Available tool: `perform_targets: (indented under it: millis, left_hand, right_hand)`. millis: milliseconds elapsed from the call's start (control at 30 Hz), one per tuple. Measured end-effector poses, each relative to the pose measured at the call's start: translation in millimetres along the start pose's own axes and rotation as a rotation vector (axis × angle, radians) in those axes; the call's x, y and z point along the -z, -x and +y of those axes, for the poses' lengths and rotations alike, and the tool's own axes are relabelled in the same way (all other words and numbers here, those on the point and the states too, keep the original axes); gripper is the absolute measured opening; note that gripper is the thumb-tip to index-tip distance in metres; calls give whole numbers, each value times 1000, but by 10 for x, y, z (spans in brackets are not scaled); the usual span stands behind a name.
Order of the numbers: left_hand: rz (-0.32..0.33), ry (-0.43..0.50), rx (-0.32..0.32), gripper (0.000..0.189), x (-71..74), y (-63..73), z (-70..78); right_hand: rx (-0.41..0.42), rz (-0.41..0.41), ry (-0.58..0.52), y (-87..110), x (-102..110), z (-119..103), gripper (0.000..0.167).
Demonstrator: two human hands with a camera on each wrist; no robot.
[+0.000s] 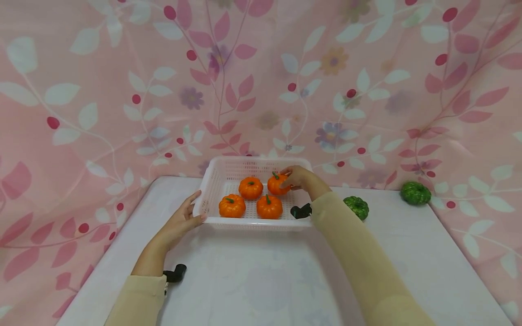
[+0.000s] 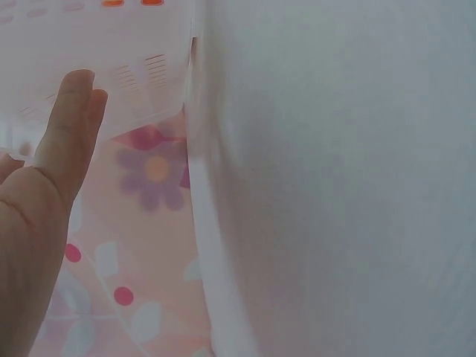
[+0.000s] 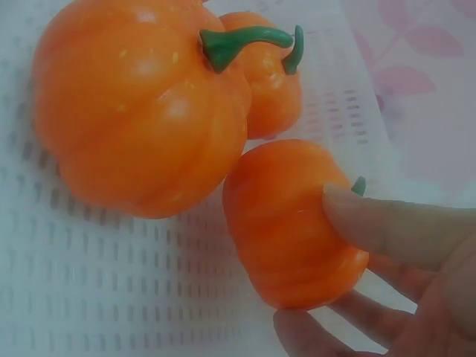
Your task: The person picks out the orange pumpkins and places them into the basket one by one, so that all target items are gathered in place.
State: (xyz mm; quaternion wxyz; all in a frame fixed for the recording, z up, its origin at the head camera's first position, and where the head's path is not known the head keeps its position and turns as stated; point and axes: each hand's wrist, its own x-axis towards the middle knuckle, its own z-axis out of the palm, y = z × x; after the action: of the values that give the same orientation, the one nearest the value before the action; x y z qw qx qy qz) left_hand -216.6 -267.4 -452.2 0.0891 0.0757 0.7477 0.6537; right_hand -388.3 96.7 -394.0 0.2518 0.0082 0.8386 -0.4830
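A white plastic basket [image 1: 253,222] holds several small orange pumpkins with green stems. Inside its back right part, my right hand [image 1: 299,177] grips one orange pumpkin [image 1: 277,184]; the right wrist view shows the thumb on top of that pumpkin [image 3: 294,230] and the fingers below it. Beside it in the basket are a back left pumpkin [image 1: 250,188], a front left pumpkin [image 1: 232,206] and a front right pumpkin [image 1: 269,207]. My left hand [image 1: 179,224] is at the basket's left end, its fingers fairly straight against the outer wall and the thumb by the front corner.
Two dark green, bumpy pumpkins lie on the white table [image 1: 253,280] to the right: a nearer one [image 1: 357,208], partly behind the right sleeve, and a farther one [image 1: 415,193] at the table's right edge. A pink floral cloth [image 1: 261,90] hangs behind the table.
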Motion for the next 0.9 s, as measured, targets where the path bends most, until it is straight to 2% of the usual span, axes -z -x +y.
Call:
perform_targets:
  millis: [133,400,733,900]
  left_hand:
    - [3,-5,7,86,-11,15,16]
    - [10,-18,15,86,-29,11,30]
    - [-2,-5,8,85,-22,5,2]
    - [3,-7,12,85,-12,5,-2]
  right_hand:
    - [6,4,6,-14,-19,26,59]
    - [43,15,105,-64,-41,107,60]
    - [29,-6,-1,-62,-46,141,55]
    - [48,-17,21,-100,-29,147,50]
